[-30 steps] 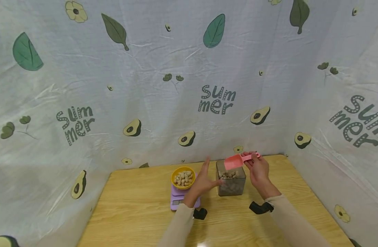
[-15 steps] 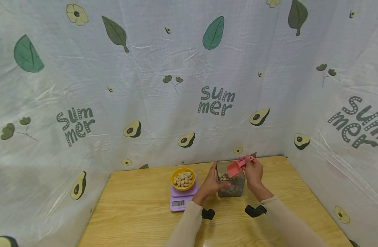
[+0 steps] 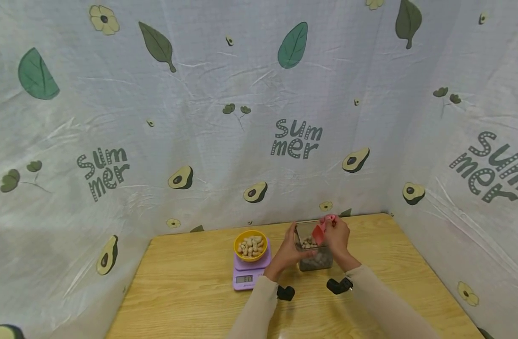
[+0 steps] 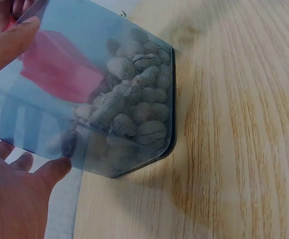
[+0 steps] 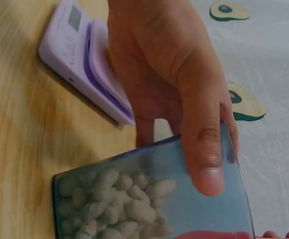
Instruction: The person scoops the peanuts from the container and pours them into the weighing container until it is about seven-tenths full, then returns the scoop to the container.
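A clear grey-tinted plastic box (image 3: 320,261), part filled with peanuts in the shell (image 4: 134,94), stands on the wooden table. My left hand (image 3: 287,254) grips it from the left, thumb on the front wall and fingers along the left side. A pink scoop (image 3: 318,234) is in my right hand (image 3: 338,238), which pinches its handle above the box's right side. Through the clear wall, in the left wrist view, the blade points down with its lip at the peanuts. The right fingers are partly hidden in the head view.
Left of the box, a purple kitchen scale (image 3: 251,269) with a lit display bears a yellow bowl (image 3: 237,247) of peanuts. Behind the table (image 3: 191,282) hangs a white cloth (image 3: 216,141) printed with avocados and leaves.
My left hand has moved right from beside the scale and taken hold of the box. My right hand has moved left and lowered the scoop into the box, tilting its blade down.
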Demonstrator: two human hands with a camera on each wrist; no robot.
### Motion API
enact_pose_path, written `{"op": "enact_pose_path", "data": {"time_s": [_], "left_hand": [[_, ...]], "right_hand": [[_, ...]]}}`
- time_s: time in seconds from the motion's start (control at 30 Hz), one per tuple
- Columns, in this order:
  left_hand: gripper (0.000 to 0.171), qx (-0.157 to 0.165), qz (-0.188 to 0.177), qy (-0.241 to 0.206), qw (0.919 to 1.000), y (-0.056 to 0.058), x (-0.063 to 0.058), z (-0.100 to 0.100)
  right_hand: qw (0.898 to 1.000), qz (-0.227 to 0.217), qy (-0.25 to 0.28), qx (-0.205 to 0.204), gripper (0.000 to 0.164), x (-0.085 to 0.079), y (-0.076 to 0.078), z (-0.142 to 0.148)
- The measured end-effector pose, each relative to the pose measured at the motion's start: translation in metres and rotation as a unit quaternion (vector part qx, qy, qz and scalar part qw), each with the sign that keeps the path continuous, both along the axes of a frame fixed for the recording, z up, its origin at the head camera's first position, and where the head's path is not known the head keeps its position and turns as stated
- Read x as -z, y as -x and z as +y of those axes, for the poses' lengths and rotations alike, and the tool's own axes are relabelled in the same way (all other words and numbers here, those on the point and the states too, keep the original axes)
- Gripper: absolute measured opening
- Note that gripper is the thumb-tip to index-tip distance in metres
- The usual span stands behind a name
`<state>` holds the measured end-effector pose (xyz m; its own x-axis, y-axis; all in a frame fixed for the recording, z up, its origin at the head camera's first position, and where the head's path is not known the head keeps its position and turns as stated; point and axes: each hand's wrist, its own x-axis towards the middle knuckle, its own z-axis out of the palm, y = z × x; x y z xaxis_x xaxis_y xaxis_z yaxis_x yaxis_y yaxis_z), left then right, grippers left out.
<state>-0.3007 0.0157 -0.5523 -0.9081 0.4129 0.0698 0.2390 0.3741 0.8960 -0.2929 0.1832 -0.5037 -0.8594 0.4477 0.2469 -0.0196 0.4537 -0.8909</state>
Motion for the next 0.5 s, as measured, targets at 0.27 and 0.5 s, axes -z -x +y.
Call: {"op": "enact_pose_path", "data": {"time_s": [0.27, 0.5], "left_hand": [[0.111, 0.003, 0.006, -0.011, 0.9999, 0.003, 0.003, 0.001], [0.112, 0.006, 0.002, -0.011, 0.9999, 0.002, 0.002, 0.001]], "right_hand": [[0.995, -0.037, -0.089, -0.028, 0.03, -0.002, 0.005, -0.006], [0.991, -0.074, -0.095, -0.057, 0.027, -0.006, 0.003, -0.019]]}}
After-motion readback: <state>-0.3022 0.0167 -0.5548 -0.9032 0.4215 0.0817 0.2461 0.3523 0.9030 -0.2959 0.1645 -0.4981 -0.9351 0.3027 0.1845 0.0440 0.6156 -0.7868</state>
